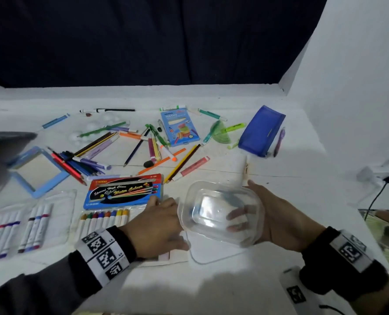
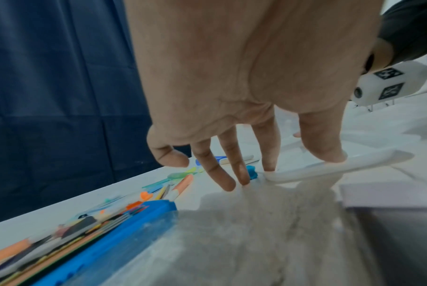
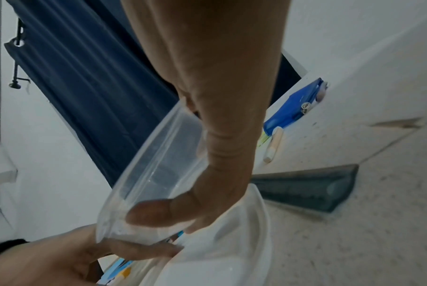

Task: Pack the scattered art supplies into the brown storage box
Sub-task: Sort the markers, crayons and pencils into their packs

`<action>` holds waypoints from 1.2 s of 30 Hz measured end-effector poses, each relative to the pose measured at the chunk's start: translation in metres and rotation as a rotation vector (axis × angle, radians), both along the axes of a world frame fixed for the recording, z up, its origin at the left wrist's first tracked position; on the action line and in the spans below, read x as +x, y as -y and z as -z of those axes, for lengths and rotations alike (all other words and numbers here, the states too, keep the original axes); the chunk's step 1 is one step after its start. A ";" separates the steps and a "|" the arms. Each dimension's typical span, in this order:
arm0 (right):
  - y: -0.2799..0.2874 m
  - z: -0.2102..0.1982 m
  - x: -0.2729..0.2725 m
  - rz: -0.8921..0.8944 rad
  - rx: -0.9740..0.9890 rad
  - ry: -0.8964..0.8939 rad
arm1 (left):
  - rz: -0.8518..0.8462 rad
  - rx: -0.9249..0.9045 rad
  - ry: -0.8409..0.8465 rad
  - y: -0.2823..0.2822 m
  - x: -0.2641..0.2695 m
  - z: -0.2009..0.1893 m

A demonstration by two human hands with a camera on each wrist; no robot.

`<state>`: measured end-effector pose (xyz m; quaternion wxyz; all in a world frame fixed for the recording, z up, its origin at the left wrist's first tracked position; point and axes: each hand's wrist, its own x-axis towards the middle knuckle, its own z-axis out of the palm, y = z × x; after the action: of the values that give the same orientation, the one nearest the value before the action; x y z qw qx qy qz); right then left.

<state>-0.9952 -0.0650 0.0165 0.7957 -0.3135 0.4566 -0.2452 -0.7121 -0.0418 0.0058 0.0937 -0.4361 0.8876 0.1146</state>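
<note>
right hand (image 1: 277, 219) grips the tilted clear tub (image 1: 220, 212) at lower centre, left hand (image 1: 159, 226) flat, fingers relaxed on its lid (image 2: 339, 164), and that slick plastic could slip

bare table (image 1: 280, 201) at right, scattered pencils (image 1: 93, 144) crowding left

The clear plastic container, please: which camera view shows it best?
The head view: the whole clear plastic container shows, tilted, gripped by the right hand. The right wrist view shows only its side wall and rim; the left wrist view, just a white edge.
</note>
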 end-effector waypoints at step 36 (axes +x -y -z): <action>0.004 -0.019 0.047 -0.374 -0.651 -1.043 | -0.549 0.333 -0.585 0.011 0.023 -0.009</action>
<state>-0.9487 -0.0692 0.0359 0.3627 -0.6913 0.6234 -0.0436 -0.6889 -0.0524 0.0146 -0.1268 -0.5839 0.6973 0.3959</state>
